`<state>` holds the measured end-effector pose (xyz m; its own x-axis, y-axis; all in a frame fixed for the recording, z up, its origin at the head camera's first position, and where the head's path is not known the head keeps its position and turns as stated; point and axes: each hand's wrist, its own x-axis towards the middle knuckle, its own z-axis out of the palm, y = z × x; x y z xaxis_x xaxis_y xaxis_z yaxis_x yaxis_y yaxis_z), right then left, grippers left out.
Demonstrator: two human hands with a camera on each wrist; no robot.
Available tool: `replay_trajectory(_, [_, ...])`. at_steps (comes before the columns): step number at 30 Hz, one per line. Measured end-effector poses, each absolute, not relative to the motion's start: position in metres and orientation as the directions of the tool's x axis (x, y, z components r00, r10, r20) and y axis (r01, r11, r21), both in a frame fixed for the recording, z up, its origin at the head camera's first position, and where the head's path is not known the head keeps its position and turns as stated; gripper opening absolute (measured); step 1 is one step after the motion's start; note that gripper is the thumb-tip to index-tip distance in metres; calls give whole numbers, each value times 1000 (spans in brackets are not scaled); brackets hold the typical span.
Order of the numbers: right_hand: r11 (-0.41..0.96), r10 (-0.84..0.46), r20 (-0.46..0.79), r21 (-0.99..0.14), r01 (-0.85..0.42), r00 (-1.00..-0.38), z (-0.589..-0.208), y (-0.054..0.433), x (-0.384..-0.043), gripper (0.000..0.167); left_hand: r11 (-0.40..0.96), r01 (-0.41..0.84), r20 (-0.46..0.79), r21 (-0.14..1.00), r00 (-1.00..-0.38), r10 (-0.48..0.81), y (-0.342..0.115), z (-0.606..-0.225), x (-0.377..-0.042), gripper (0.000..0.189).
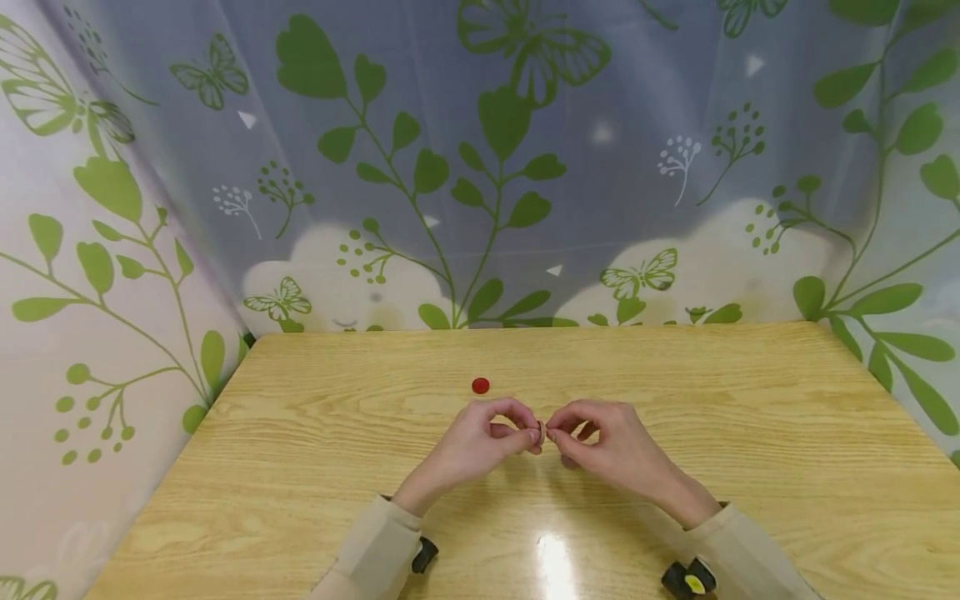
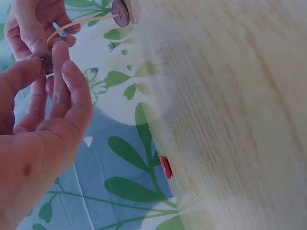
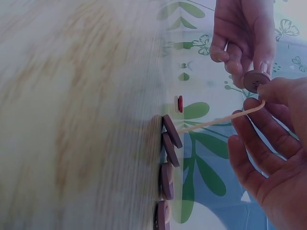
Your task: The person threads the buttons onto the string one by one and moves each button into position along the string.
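My left hand (image 1: 483, 442) pinches a round brown button (image 3: 256, 81) between thumb and fingertips, holding it on edge above the table. Right up against it are the thumb and fingertips of my right hand (image 1: 611, 446), which pinch a thin pale-orange cord (image 3: 218, 120) close by the button's holes. From there the cord runs down in a slack curve to a brown button (image 2: 120, 14) on the tabletop. Several brown buttons (image 3: 167, 181) lie in a row there in the right wrist view, tilted against one another.
A single red button (image 1: 481, 386) lies flat on the wood-grain table (image 1: 337, 375), beyond my left hand. Behind the table's far edge hangs a patterned curtain (image 1: 600, 192), which also runs along both sides. Dark bands sit at both sleeve cuffs.
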<state>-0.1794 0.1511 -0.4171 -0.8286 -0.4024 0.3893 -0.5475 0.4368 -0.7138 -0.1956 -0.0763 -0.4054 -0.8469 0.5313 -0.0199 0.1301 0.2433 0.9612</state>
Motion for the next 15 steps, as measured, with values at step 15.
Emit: replay_trajectory(15, [428, -407, 380, -724, -541, -830, -417, 152, -180, 13, 281, 188, 11, 941, -848, 530, -77, -408, -196, 11])
